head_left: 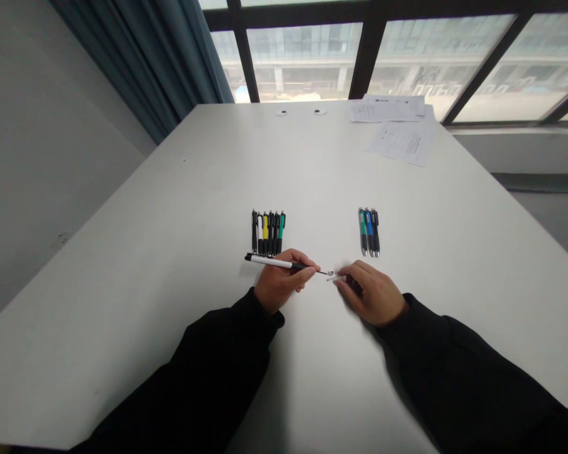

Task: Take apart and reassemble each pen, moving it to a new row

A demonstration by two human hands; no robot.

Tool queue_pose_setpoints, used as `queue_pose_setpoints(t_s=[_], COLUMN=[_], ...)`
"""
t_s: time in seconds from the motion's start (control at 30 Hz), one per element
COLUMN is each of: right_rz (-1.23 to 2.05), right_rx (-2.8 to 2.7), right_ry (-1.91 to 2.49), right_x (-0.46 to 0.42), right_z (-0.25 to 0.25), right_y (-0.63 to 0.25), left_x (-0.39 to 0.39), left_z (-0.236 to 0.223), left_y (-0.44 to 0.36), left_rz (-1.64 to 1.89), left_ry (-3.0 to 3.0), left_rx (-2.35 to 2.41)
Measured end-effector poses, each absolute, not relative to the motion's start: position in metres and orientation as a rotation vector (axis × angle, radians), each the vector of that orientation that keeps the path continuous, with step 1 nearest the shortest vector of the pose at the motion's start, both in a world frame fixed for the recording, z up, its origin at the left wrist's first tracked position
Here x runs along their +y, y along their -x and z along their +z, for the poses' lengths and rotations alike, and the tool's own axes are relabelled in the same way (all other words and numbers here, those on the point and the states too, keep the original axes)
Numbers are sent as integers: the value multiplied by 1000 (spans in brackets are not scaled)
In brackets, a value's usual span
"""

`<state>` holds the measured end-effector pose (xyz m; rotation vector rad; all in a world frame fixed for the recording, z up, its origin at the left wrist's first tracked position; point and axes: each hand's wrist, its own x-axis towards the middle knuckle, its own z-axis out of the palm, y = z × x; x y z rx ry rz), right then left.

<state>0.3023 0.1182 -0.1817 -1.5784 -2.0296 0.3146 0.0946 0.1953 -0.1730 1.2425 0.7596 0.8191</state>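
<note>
My left hand [284,284] is closed around a white pen [271,260] with a dark grip, held nearly level. From the pen's right end a thin dark refill [322,272] sticks out towards my right hand. My right hand [372,293] pinches small pale pieces [332,277] low over the table, close to the refill's tip. What exactly they are is too small to tell, and the fingers partly cover them. Just beyond my left hand lies a row of several pens [266,228] in black, white, yellow and green. Three more pens [369,230], green, blue and black, lie beyond my right hand.
The white table [170,252] reaches to the window [307,60]. Printed papers [402,142] lie at its far right. Two small white items with dark spots [281,113] sit by the far edge. A blue curtain [146,57] hangs at the left.
</note>
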Motion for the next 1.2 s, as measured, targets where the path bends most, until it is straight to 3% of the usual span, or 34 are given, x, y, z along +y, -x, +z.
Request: queue_pose_setpoints(t_s=[1.2], right_rz=[339], right_rx=[-2016], right_ry=[1616], right_x=[120], right_z=[-177], right_y=[-301], left_x=[195], left_z=[-171], left_y=[-95], left_rz=[813], left_ry=[-1234], left_rx=[764])
